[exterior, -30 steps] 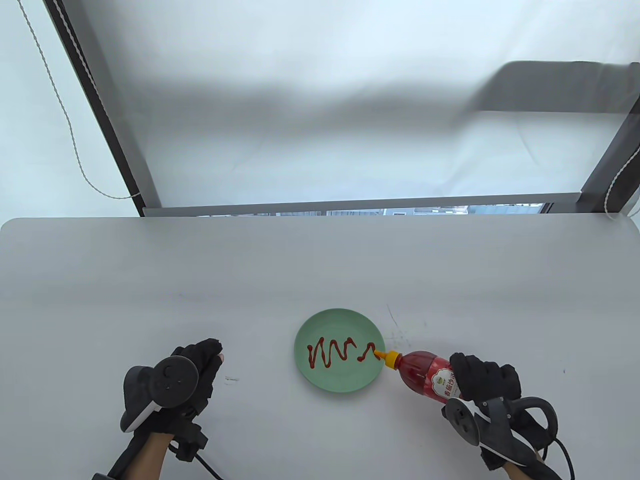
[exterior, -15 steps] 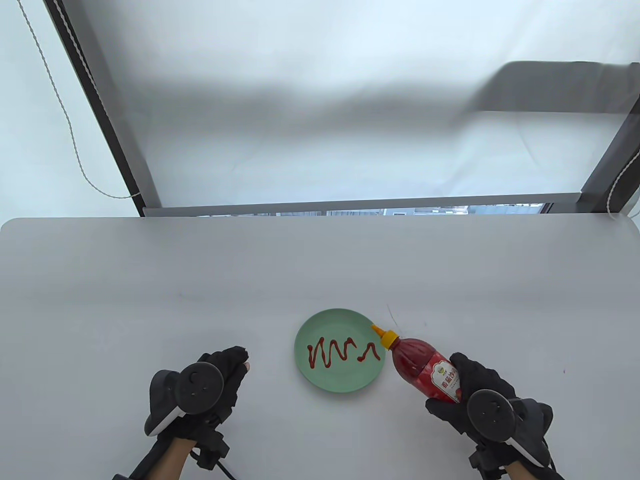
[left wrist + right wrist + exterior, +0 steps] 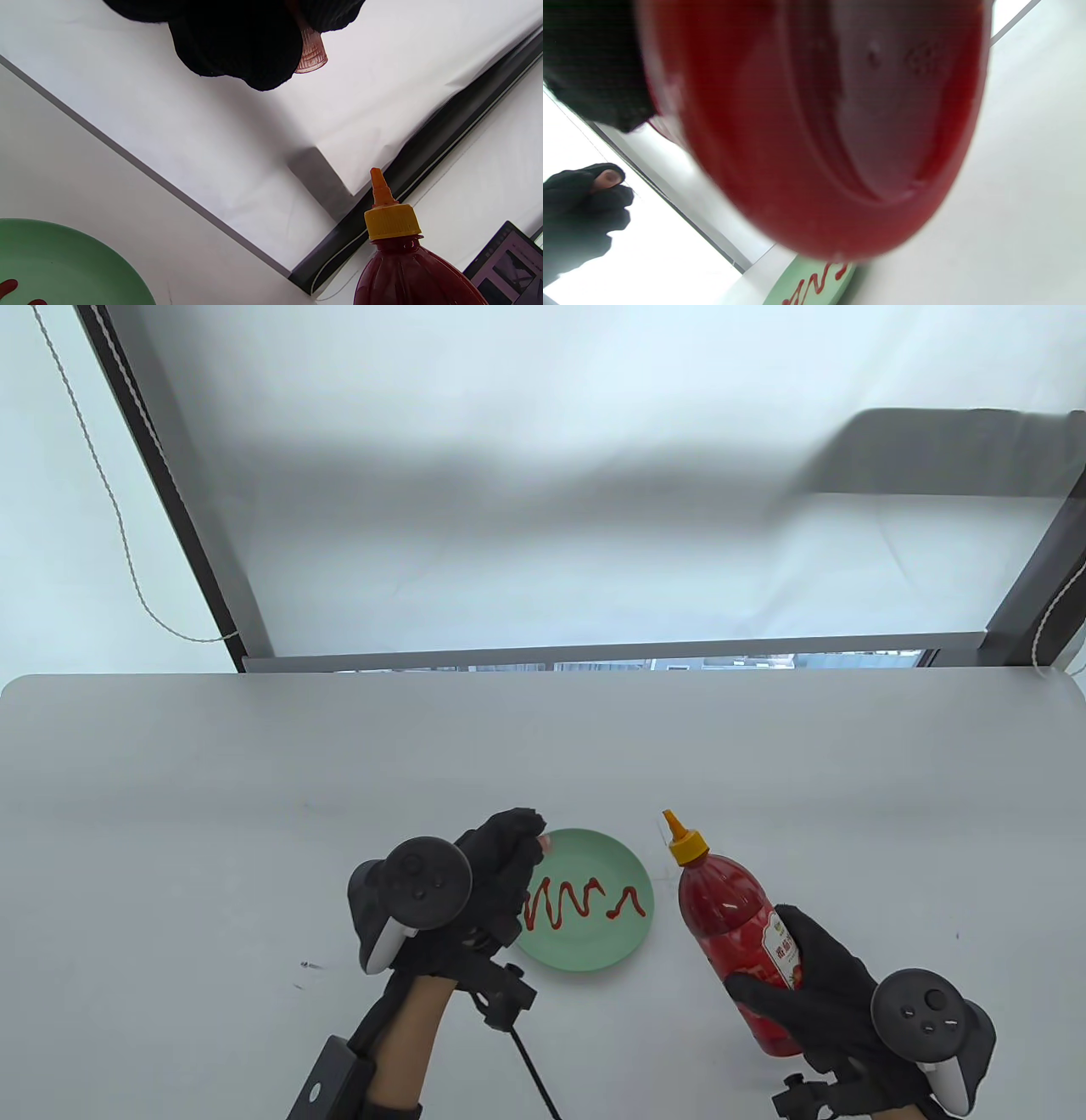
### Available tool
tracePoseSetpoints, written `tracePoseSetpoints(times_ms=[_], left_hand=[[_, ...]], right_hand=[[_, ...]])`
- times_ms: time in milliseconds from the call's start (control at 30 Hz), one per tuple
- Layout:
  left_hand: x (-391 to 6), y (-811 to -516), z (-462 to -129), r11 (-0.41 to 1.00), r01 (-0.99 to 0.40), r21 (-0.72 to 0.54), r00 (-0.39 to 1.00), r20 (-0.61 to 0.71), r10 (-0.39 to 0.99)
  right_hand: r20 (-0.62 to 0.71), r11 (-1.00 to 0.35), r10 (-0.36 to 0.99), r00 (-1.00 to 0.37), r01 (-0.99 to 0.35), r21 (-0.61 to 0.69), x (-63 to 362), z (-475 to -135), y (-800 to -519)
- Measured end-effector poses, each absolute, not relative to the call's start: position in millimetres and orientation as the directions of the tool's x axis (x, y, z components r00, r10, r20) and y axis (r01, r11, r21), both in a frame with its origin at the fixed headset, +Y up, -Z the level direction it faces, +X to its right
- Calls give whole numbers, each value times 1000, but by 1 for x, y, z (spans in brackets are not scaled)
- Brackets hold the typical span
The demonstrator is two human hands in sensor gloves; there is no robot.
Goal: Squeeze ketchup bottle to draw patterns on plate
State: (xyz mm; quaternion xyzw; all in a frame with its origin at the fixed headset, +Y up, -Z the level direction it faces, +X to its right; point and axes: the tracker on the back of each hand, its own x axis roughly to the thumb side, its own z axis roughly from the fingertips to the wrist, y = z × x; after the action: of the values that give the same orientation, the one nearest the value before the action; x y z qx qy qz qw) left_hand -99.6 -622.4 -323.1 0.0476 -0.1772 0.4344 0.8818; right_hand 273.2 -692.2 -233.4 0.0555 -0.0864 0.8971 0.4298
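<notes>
Nearest, the right hand grips the lower body of the ketchup bottle, held upright just right of the plate, orange nozzle up; it looks nearly full, so likely weighty, soft-walled and best held mid-body, since any squeeze pushes sauce out. Farther in, the left hand, fingers curled and holding nothing, hovers over the plate's left rim beside the red zigzag on the grey tabletop.

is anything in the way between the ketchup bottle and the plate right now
Partly. The left hand hangs over the plate's left edge, hiding the start of the ketchup zigzag. The ketchup bottle, held nozzle-up in the right hand, is right of the plate, and nothing visible lies in the gap between them.
</notes>
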Motion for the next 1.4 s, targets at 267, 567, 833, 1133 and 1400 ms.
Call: tracePoseSetpoints(times_ms=[267,567,833,1133,1400], left_hand=[[-68,-634,-337,431,-860,-273,341,322,883],[-73,-642,-342,139,-900,-413,35,251,967],[-70,-642,-341,188,-900,-393,68,298,952],[-71,-628,-336,414,-830,-373,244,425,872],[-66,-616,-327,609,-730,-310,380,557,739]], right_hand=[[235,-521,826,-513,-853,-32,261,-228,-694],[246,-515,834,-494,-857,24,248,-228,-699],[236,-519,838,-492,-852,65,244,-229,-706],[247,-527,838,-487,-840,131,241,-230,-707],[267,-537,829,-491,-832,138,238,-229,-709]])
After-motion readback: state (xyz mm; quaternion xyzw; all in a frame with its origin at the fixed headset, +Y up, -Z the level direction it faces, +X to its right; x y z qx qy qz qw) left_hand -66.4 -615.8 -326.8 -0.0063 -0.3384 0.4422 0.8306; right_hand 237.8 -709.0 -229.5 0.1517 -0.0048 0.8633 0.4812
